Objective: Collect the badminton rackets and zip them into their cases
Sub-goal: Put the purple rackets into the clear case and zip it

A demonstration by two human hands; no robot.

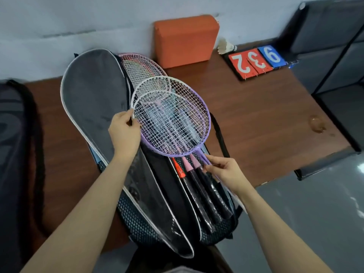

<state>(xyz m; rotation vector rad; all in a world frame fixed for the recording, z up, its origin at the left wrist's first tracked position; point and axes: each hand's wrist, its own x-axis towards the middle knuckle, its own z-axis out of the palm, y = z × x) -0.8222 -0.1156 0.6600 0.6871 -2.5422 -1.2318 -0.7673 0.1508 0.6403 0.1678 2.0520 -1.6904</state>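
left hand (pixel 123 132) fingers pinch the purple racket (pixel 177 123) rim; right hand (pixel 224 170) fingers pinch its shaft just below the head, above the open case (pixel 94 99) on the bench (pixel 256 115). best to lower it level, aligning handles before zipping.

A brown wooden table (pixel 256 115) stands against a pale, scuffed wall (pixel 78 16), with glossy grey floor (pixel 315 213) to its right. An orange foam block (pixel 186 39) leans on the wall beside a flip scoreboard (pixel 258 61) and a shuttlecock (pixel 225 46).
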